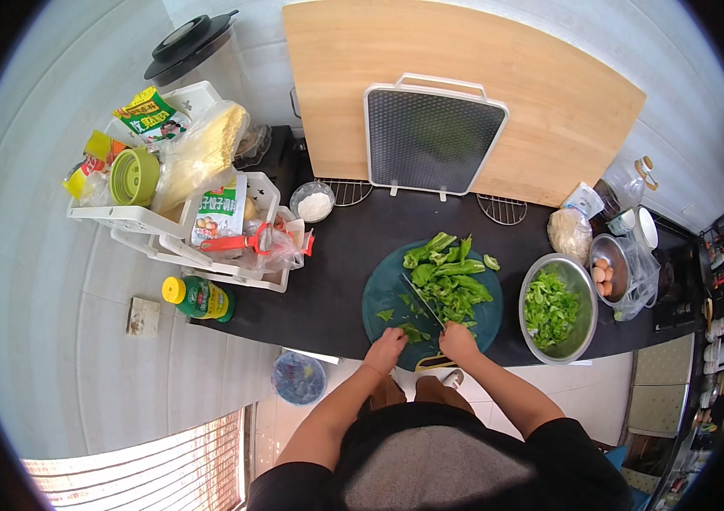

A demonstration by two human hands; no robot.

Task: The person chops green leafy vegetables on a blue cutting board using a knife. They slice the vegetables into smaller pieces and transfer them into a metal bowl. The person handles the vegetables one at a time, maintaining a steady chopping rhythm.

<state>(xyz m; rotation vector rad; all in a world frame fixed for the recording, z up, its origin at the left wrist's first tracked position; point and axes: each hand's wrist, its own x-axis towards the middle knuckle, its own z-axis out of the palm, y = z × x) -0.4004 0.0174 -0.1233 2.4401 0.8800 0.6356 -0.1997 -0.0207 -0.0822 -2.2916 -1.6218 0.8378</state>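
Note:
A round dark green cutting board [379, 294] lies at the counter's front edge. My right hand [459, 343] is closed round the handle of a kitchen knife [423, 300], its blade slanting up and left across the board. At the board's near left, the curled fingers of my left hand [389, 347] close on a small green pepper piece [414, 333]. Beyond and right of the blade is a heap of split green peppers [455, 285]. A few small bits [385, 315] lie left of the knife. My fingertips are partly hidden.
Right of the board stands a steel bowl [593, 311] of chopped greens, with a smaller bowl of eggs [603, 277] behind. White baskets [145, 220] of packets and a yellow-capped bottle [200, 298] stand left. A dark board [436, 136] leans at the back.

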